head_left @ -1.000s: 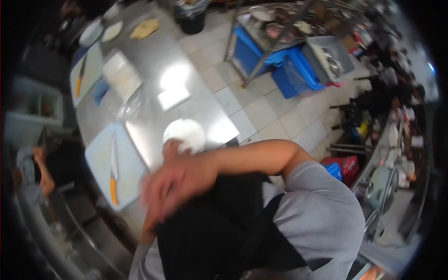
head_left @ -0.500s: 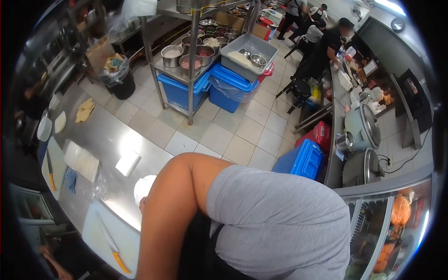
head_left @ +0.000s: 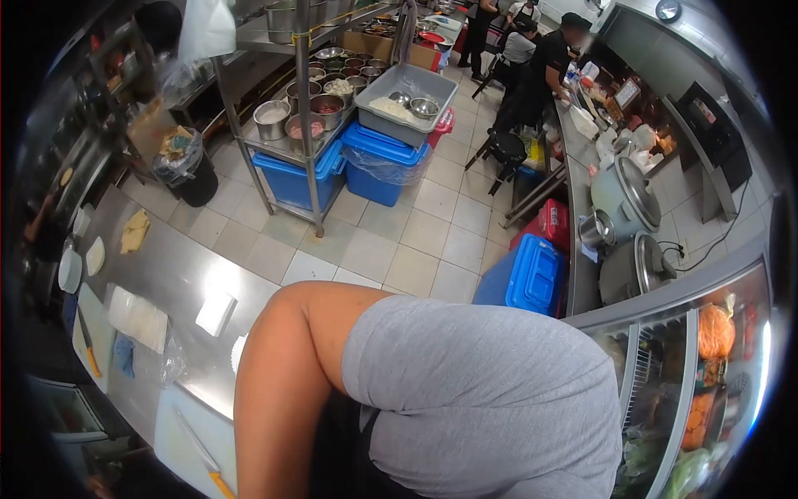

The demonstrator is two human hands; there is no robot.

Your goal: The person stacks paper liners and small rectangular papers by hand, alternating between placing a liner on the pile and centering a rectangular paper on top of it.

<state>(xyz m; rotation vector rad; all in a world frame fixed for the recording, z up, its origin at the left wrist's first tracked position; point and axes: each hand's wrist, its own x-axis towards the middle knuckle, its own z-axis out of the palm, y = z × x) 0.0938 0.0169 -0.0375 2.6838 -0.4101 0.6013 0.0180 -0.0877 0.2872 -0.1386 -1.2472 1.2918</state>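
Neither of my hands shows; a bent bare arm in a grey sleeve fills the lower middle and hides what lies behind it. Just left of the forearm, the edge of a white scalloped item peeks out on the steel table. A white rectangular block or stack lies near it. Partly covered by the arm is a white cutting board with an orange-handled knife. Farther left are a clear plastic pack of flat white sheets and a blue cloth.
A second cutting board holds another knife. A yellow cloth lies at the table's far end. Beyond stand a steel rack of pots and blue bins. A glass-fronted fridge is at right; people work in the back.
The view has shifted, so the surroundings sit farther left. The arm now covers more of the scalloped item and the near board. Fingertips seen earlier beside the scalloped item are now hidden.
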